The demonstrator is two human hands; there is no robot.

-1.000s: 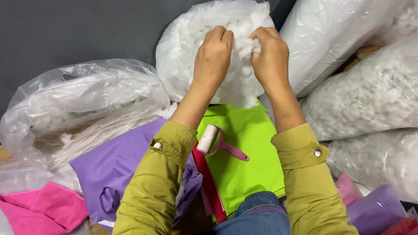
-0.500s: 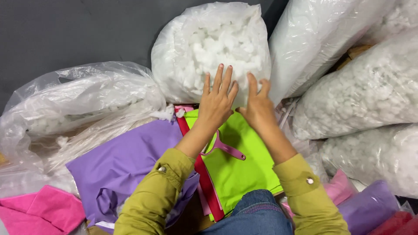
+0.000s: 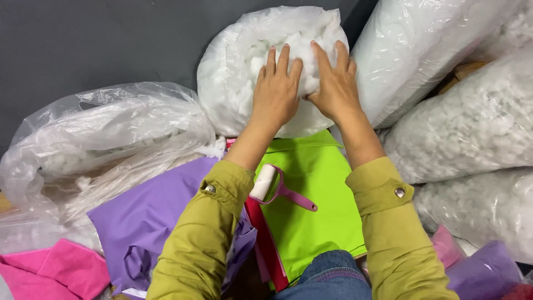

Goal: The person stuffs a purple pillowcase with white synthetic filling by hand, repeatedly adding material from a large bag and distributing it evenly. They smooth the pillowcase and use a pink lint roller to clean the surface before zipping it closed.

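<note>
Fingers of both hands, left hand [image 3: 276,95] and right hand [image 3: 335,84], lie spread flat on the stuffing bag [image 3: 239,72].

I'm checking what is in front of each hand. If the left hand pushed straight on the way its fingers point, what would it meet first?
The left hand already lies flat on the clear bag of white stuffing, fingers pointing away from the person. Going straight on, it would press deeper into that white stuffing; nothing else appears between them.

sleeves hide part of the green cloth [image 3: 316,222]; the pink cloth [image 3: 55,269] is cut off.
</note>
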